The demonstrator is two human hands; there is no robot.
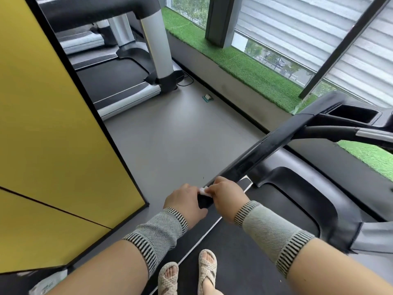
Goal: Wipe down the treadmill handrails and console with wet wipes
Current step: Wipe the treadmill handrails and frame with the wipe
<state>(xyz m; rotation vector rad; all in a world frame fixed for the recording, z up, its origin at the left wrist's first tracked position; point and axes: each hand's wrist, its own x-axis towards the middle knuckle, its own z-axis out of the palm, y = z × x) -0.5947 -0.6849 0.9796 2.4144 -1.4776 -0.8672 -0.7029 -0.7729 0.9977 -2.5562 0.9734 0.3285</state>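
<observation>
Steadily along the rail: wiping the handrail's near end

Seen from the head camera, both hands meet at the near end of the black handrail, which runs up and away toward the console at the right edge. The right hand is curled over the rail with a small white wet wipe pinched under its fingers, only a corner of it showing. The left hand wraps the rail's end just beside it, apparently bracing.

To do this stroke well, I would keep the wipe folded flat against the rail, wrap it round so the underside is cleaned too, and draw it in one slow pass toward the console. The left hand should hold firm without covering unwiped surface. The wipe looks small, so refold it to a fresh face before the console.
</observation>
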